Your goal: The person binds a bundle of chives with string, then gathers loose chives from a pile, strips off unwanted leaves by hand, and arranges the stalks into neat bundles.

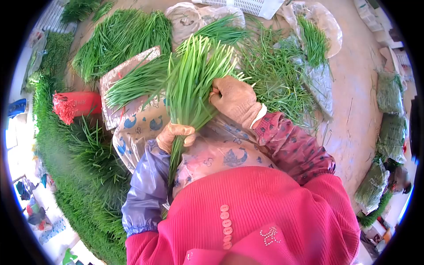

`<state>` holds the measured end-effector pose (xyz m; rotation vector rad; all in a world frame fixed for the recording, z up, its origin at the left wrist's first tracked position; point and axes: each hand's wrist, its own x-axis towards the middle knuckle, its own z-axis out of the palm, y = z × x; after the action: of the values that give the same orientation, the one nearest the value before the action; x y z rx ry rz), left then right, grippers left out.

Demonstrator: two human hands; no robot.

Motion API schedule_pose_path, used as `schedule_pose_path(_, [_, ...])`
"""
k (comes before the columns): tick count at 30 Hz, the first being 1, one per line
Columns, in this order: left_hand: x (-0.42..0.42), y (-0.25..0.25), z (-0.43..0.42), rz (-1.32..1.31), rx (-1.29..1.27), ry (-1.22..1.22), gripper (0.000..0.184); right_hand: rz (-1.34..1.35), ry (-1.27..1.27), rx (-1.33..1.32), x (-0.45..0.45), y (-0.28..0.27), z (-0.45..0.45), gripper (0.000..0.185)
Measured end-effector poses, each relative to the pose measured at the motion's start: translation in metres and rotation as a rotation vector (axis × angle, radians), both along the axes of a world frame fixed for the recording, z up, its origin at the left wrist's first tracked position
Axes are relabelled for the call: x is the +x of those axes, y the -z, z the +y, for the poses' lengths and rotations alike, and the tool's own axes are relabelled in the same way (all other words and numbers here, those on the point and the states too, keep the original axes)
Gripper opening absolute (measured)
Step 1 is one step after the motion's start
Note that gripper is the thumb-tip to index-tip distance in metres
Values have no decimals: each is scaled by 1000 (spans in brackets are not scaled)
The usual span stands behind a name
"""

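A large bunch of garlic chives (190, 84) stands fanned out in front of me, pale cut ends upward and leaves hanging down past my lap. My left hand (176, 134), in a tan glove, is wrapped round its lower part. At the right side of the bunch, my gloved right hand (236, 99) has its fingers curled in a pinch at the outer stalks; the fingertips are partly hidden. Behind the left hand, a smaller bundle of chives (137, 84) lies on a worn board (108, 88). A patterned plastic apron (212, 157) covers my lap.
Loose chive scraps (278, 75) litter the floor to the right. Chive piles lie at the back (123, 39) and along the left (84, 176). A red bundle of ties (77, 106) sits beside the board. A white crate (247, 6) and bagged greens (391, 137) stand farther off.
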<state>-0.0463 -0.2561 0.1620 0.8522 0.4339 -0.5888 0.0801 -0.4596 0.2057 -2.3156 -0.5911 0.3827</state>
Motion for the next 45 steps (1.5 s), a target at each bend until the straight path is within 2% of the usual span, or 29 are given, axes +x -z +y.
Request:
schedule_pose_path(3, [2, -6, -3, 27, -123, -38, 37, -108, 25, 40, 6, -6, -5, 17])
schedule_pose_path(5, [5, -10, -4, 29, -93, -84, 37, 590, -61, 57, 20, -29, -23, 17])
schedule_pose_path(6, [5, -11, -2, 68, -42, -74, 40, 584, -61, 51, 23, -28, -35, 17])
schedule_pose_path(8, [7, -17, -6, 75, 7, -99, 41, 999, -566, 375, 26, -22, -64, 21])
schedule_pose_path(9, [10, -19, -6, 77, 59, -117, 43, 1095, -772, 791, 24, -28, -75, 21])
schedule_pose_path(12, [10, -15, -3, 59, -17, -107, 45, 1051, -1007, 1336, 31, -33, -97, 11])
schedule_pose_path(13, [11, -16, -3, 57, -14, -105, 45, 865, -594, 1529, 31, -29, -113, 15])
schedule_pose_path(15, [10, -19, -2, 44, -69, -100, 48, 980, 26, 1428, 48, -49, -140, 14])
schedule_pose_path(17, [10, -10, 2, 47, -46, -38, 51, 463, 310, 625, 68, -25, -135, 13])
schedule_pose_path(18, [12, -8, 3, 53, -23, 24, 55, 459, 311, 625, 70, -23, -125, 13])
schedule_pose_path(20, [11, -15, 0, 42, -26, 28, 55, 192, 110, 377, 60, -17, -85, 22])
schedule_pose_path(21, [11, -19, -2, 18, -28, 27, 55, 202, 111, 380, 56, -15, -64, 22])
schedule_pose_path(24, [7, -23, -2, -27, -44, -5, 50, -76, -74, 552, 47, -2, -33, 24])
schedule_pose_path(26, [0, -17, 2, 27, -25, -74, 48, -140, -225, 59, 47, 17, -32, 20])
schedule_pose_path(29, [-4, -4, 5, 59, -43, -158, 47, -6, -109, 170, 30, 25, -46, 17])
schedule_pose_path(30, [-5, -1, 6, 34, -62, -165, 48, -6, -24, 320, 25, 28, -50, 15])
schedule_pose_path(33, [-3, -1, 6, 48, 8, -94, 52, -129, 12, 312, 15, 25, -58, 14])
schedule_pose_path(34, [-3, -3, 4, 45, 7, -87, 52, -82, -21, 301, 13, 20, -62, 16])
schedule_pose_path(38, [0, -17, -7, -27, -51, -141, 73, -77, -95, 403, 11, 32, -68, 18])
schedule_pose_path(40, [1, -17, -9, -50, -38, -134, 80, 168, 68, 469, 9, 19, -64, 11])
schedule_pose_path(41, [0, -14, -8, -66, -61, -115, 84, 167, 74, 465, 12, 20, -64, 11])
schedule_pose_path(43, [0, -10, -7, -88, -86, -91, 88, 572, 177, 610, 26, 25, -62, 11])
schedule_pose_path(44, [-1, -10, -7, -103, -96, -87, 87, 658, 251, 719, 30, 17, -59, 10])
schedule_pose_path(45, [-1, -9, -5, -117, -105, -83, 87, 656, 249, 722, 34, 15, -58, 10])
